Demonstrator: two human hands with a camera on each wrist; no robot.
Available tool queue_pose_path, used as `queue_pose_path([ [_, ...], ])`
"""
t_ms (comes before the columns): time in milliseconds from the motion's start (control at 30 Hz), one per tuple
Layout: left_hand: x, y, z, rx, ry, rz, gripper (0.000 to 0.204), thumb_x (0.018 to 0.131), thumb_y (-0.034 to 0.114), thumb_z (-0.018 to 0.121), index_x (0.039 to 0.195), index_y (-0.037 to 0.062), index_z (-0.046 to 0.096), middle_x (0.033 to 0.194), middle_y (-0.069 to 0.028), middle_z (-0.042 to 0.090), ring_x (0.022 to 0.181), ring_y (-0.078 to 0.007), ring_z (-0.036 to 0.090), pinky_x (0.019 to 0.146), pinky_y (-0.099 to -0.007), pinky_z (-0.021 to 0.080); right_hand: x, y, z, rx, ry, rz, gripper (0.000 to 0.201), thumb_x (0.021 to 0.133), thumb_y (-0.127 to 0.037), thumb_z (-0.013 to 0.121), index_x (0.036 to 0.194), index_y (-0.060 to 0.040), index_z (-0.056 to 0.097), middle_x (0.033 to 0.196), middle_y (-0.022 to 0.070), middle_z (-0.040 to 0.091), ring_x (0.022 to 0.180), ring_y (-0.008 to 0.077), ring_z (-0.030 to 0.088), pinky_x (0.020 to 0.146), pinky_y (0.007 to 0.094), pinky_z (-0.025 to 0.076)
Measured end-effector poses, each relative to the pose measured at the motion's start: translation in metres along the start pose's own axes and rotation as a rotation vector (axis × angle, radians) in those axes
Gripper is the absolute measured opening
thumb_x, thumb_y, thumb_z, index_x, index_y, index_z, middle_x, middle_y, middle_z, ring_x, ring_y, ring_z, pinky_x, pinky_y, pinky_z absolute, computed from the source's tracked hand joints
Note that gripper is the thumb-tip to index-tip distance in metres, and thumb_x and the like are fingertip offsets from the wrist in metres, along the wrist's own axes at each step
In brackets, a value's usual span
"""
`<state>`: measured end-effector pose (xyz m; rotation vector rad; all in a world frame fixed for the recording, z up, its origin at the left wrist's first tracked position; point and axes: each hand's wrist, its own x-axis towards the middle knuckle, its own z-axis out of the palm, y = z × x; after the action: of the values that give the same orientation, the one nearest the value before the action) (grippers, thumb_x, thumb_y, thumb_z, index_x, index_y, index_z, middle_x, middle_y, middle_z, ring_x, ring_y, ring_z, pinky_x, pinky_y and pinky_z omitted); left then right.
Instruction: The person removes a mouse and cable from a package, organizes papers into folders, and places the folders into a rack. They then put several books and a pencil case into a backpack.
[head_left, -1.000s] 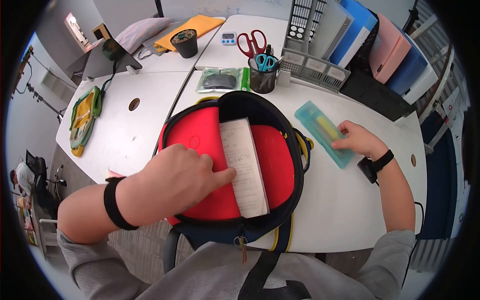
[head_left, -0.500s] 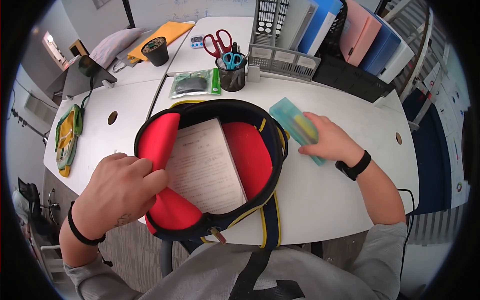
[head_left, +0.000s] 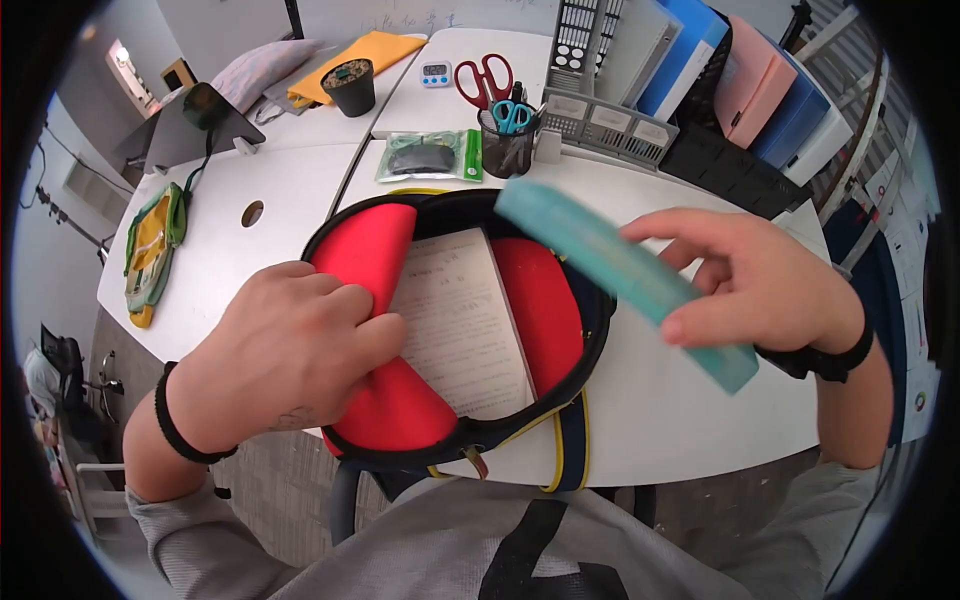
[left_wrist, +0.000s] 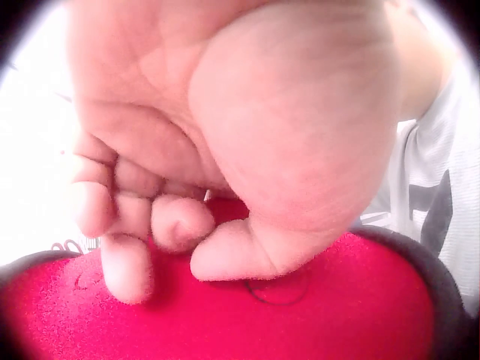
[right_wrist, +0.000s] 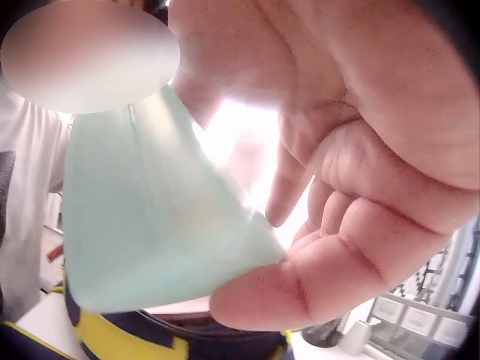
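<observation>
A navy backpack with yellow trim (head_left: pixel 600 330) lies with its red lining (head_left: pixel 545 310) showing. Printed papers (head_left: pixel 460 330) sit inside it. My left hand (head_left: pixel 300 345) pinches the red flap (head_left: pixel 365 245) and folds it back toward the left; in the left wrist view the thumb and index finger press together at the red fabric (left_wrist: pixel 360 307). My right hand (head_left: pixel 780 285) holds a translucent teal pencil case (head_left: pixel 625 270) between thumb and fingers, raised and tilted over the bag's right side. The right wrist view shows the pencil case (right_wrist: pixel 150 217) close up, with the thumb at its edge.
Behind the bag are a packaged black item (head_left: pixel 425 157), a mesh pen cup (head_left: pixel 508 145) with scissors, and a small timer (head_left: pixel 435 74). A file rack (head_left: pixel 610 130) with folders stands at the back right. A potted cactus (head_left: pixel 350 92) and a green-yellow pouch (head_left: pixel 155 250) are left.
My right hand has lifted the pencil case off the white table and brought it up toward the bag. The left hand has pulled the red flap further back, uncovering more of the papers.
</observation>
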<state>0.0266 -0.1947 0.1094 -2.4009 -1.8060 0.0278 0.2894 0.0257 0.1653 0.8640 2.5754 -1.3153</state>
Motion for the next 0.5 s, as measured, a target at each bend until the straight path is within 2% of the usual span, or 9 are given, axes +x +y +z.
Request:
queue_pose_path([
  [33, 0.002, 0.000, 0.000, -0.001, 0.005, 0.003, 0.026, 0.056, 0.008, 0.069, 0.075, 0.0112, 0.052, 0.065, -0.0041, 0.048, 0.059, -0.0257, 0.056, 0.055, -0.0387, 0.045, 0.003, -0.016, 0.003, -0.195, -0.106, 0.074, 0.067, 0.080, -0.039, 0.075, 0.131, 0.0005, 0.059, 0.105, 0.0167, 0.070, 0.084, 0.0233, 0.070, 0.072, 0.0330, 0.054],
  [67, 0.003, 0.001, 0.001, 0.005, 0.002, 0.010, 0.026, 0.056, 0.008, 0.069, 0.075, 0.0112, 0.052, 0.065, -0.0041, 0.048, 0.059, -0.0257, 0.056, 0.055, -0.0387, 0.045, 0.010, -0.023, 0.007, -0.188, -0.099, 0.073, 0.067, 0.080, -0.039, 0.075, 0.131, 0.0005, 0.059, 0.105, 0.0167, 0.070, 0.084, 0.0233, 0.070, 0.072, 0.0330, 0.054],
  [133, 0.004, 0.001, 0.001, -0.009, -0.011, 0.011, 0.024, 0.058, 0.009, 0.068, 0.075, 0.0110, 0.051, 0.065, -0.0044, 0.048, 0.059, -0.0263, 0.056, 0.057, -0.0388, 0.045, 0.025, -0.034, 0.013, -0.427, -0.228, 0.061, 0.068, 0.081, -0.044, 0.073, 0.134, -0.0029, 0.060, 0.101, 0.0170, 0.071, 0.092, 0.0193, 0.069, 0.078, 0.0291, 0.052],
  [167, 0.004, 0.001, -0.001, -0.003, -0.019, 0.031, 0.024, 0.058, 0.009, 0.068, 0.075, 0.0110, 0.051, 0.065, -0.0044, 0.048, 0.059, -0.0263, 0.056, 0.057, -0.0388, 0.045, 0.033, -0.045, 0.016, -0.474, -0.288, 0.095, 0.071, 0.083, -0.056, 0.066, 0.131, -0.0032, 0.063, 0.105, 0.0167, 0.072, 0.097, 0.0270, 0.069, 0.082, 0.0332, 0.052],
  [200, 0.006, 0.002, -0.002, 0.016, -0.031, 0.043, 0.020, 0.062, 0.011, 0.067, 0.076, 0.0108, 0.053, 0.065, -0.0043, 0.050, 0.059, -0.0252, 0.057, 0.057, -0.0377, 0.046, 0.049, -0.043, 0.021, -0.550, -0.334, 0.080, 0.071, 0.083, -0.057, 0.063, 0.130, -0.0038, 0.063, 0.108, 0.0184, 0.071, 0.097, 0.0293, 0.068, 0.083, 0.0348, 0.053],
  [233, 0.009, 0.003, -0.002, 0.029, -0.039, 0.055, 0.016, 0.067, 0.013, 0.066, 0.078, 0.0106, 0.055, 0.065, -0.0043, 0.051, 0.059, -0.0241, 0.058, 0.057, -0.0366, 0.046, 0.054, -0.048, 0.027, -0.637, -0.326, 0.161, 0.068, 0.082, -0.056, 0.061, 0.126, -0.0035, 0.066, 0.106, 0.0185, 0.071, 0.096, 0.0312, 0.068, 0.082, 0.0363, 0.053],
  [300, 0.009, 0.004, -0.002, 0.044, -0.020, 0.073, 0.015, 0.068, 0.013, 0.066, 0.078, 0.0106, 0.055, 0.064, -0.0043, 0.051, 0.059, -0.0243, 0.058, 0.057, -0.0367, 0.046, 0.062, -0.063, 0.032, -0.743, -0.322, 0.253, 0.066, 0.081, -0.055, 0.058, 0.121, -0.0032, 0.069, 0.105, 0.0187, 0.072, 0.095, 0.0332, 0.068, 0.082, 0.0378, 0.054],
  [367, 0.005, 0.003, -0.002, 0.053, -0.019, 0.062, 0.015, 0.068, 0.013, 0.066, 0.078, 0.0106, 0.055, 0.064, -0.0043, 0.051, 0.059, -0.0245, 0.058, 0.057, -0.0368, 0.046, 0.071, -0.074, 0.039, -1.057, -0.354, 0.267, 0.050, 0.085, -0.046, 0.057, 0.109, -0.0053, 0.074, 0.101, 0.0147, 0.072, 0.081, 0.0289, 0.070, 0.074, 0.0417, 0.054],
  [500, 0.001, 0.002, 0.000, 0.060, 0.021, 0.084, 0.014, 0.068, 0.014, 0.066, 0.077, 0.0108, 0.055, 0.063, -0.0040, 0.050, 0.057, -0.0235, 0.058, 0.055, -0.0366, 0.045, 0.081, -0.078, 0.052, -1.068, -0.416, 0.348, 0.047, 0.085, -0.043, 0.057, 0.114, -0.0094, 0.073, 0.104, 0.0140, 0.073, 0.084, 0.0299, 0.070, 0.076, 0.0428, 0.055],
])
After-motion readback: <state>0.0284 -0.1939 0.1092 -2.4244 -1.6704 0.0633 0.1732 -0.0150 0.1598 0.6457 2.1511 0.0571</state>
